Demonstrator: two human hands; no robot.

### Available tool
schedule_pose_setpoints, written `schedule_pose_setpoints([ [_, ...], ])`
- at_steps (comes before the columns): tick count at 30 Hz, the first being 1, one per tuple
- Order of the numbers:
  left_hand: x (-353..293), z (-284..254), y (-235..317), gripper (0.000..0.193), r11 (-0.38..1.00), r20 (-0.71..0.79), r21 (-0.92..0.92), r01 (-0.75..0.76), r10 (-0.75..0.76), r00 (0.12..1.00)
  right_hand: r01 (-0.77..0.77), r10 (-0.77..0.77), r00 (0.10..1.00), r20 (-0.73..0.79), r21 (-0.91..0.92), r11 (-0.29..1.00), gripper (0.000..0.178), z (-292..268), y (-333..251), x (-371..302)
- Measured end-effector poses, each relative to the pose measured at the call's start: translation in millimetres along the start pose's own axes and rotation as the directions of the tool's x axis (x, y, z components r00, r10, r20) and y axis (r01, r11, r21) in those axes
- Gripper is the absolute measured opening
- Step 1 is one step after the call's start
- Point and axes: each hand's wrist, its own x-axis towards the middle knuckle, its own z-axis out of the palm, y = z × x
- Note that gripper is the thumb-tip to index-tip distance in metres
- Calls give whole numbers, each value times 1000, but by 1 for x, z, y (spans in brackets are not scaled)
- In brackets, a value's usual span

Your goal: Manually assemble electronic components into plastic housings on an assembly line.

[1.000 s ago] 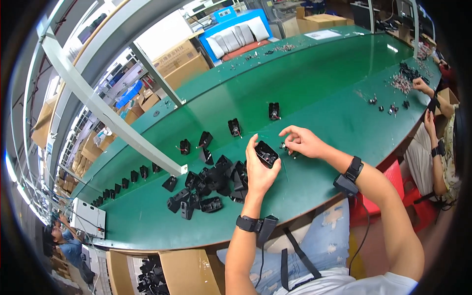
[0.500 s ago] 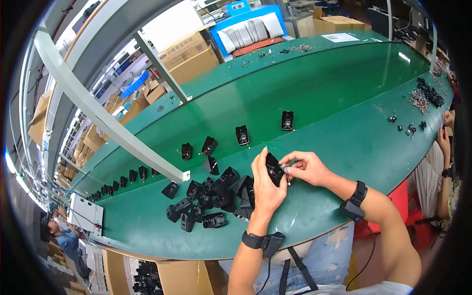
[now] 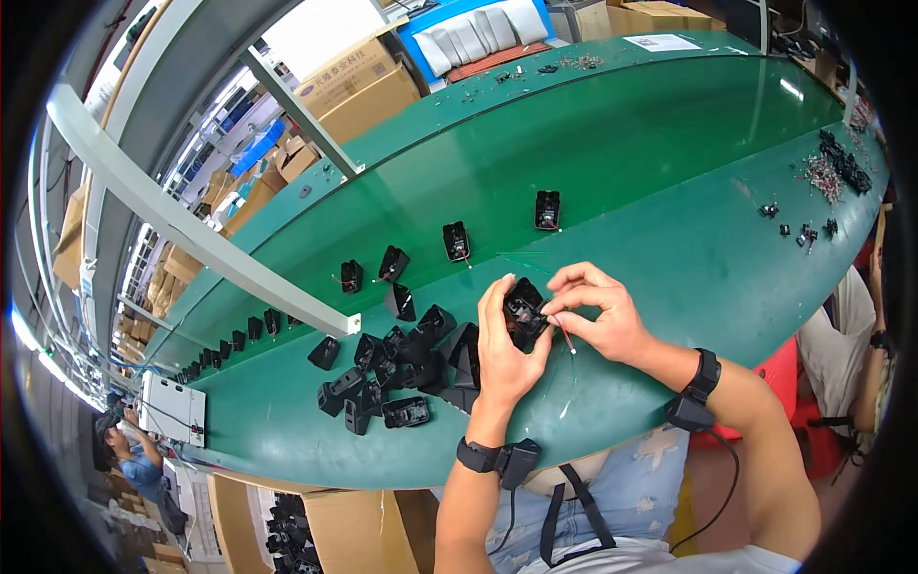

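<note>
My left hand [image 3: 507, 362] is closed around a black plastic housing [image 3: 522, 304], its open hollow side facing up. Inside the housing some small dark parts show, too small to name. At the housing's right edge, the thumb and fingers of my right hand [image 3: 609, 320] pinch a small part, mostly hidden by the fingertips. From that pinch hangs a thin red wire [image 3: 563, 330] with a pale tip. Left of my left hand lies a loose pile of similar black housings [image 3: 406, 412], some touching one another.
Housings with wires [image 3: 456, 242] stand spaced along the green belt [image 3: 631, 143] beyond my hands. A grey metal post [image 3: 206, 228] slants across the left. Small loose parts [image 3: 822, 177] lie at the far right, near another person. A white box [image 3: 172, 409] sits at the left end.
The housing in my left hand has tipped, so more of its inside shows. My right fingers have shifted, and the red wire now hangs in plain sight below them. The whole view has shifted slightly.
</note>
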Motion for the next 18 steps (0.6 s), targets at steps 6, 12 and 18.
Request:
schedule_pose_setpoints([
  [6,-1,2,-3,80,996,-4,58,-67,67,998,167,-164,986,30,-215,962,15,2,5,0],
  [12,-4,2,-5,79,998,24,50,-32,31,999,160,-172,985,-11,-300,940,14,7,3,-7],
  [18,-9,8,0,82,988,65,-129,85,-77,995,136,-143,990,-3,-284,949,11,9,6,-9],
])
